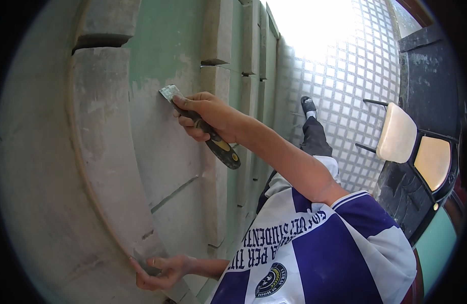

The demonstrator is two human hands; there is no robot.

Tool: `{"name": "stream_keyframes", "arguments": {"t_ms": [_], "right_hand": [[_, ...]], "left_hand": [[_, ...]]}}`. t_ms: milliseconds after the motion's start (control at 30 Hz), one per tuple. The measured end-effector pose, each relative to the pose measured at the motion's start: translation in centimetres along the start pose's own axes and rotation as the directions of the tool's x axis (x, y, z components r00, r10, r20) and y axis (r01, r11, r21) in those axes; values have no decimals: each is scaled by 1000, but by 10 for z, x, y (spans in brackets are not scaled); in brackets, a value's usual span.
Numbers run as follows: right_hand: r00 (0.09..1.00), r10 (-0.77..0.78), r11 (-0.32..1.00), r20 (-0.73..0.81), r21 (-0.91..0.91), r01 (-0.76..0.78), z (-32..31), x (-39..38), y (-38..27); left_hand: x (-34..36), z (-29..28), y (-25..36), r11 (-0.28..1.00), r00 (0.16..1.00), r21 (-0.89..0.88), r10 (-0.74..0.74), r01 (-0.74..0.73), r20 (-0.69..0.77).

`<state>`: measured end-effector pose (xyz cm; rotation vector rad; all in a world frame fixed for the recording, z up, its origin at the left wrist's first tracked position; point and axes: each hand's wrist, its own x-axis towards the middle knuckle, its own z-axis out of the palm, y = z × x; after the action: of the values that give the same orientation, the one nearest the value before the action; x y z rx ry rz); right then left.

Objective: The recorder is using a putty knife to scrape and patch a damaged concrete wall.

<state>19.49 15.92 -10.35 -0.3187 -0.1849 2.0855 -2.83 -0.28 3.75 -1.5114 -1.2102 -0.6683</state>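
My right hand (205, 114) is closed round the dark handle of a putty knife (223, 152), with its thumb pressed near the blade. The blade (168, 92), smeared with pale filler, lies at a panel (162, 131) coated in grey-white, just below where green paint (165, 43) shows. Lower left, my left hand (165, 271) is held near a raised pale strip (104, 126). Between its thumb and fingers is a flat grey piece (147, 261), whose kind I cannot make out. A dark slot (175, 193) crosses the panel between the two hands.
More raised strips (215, 30) with gaps run along the panelled surface. At right stand a chair with a cream seat (397, 133) and a dark bench-like piece (428, 81). My sandalled foot (308, 105) is on the checkered tile floor (340, 76), under bright glare.
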Motion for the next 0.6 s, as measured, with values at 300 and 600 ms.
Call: {"name": "stream_keyframes", "arguments": {"t_ms": [300,600], "right_hand": [[983,145,987,-117,90,-135,11,0,-6],[978,37,999,-204,-13,-41,24,2,-3]], "left_hand": [[2,5,3,993,995,114,31,-21,-90],[7,8,4,996,994,93,24,-14,-106]]}}
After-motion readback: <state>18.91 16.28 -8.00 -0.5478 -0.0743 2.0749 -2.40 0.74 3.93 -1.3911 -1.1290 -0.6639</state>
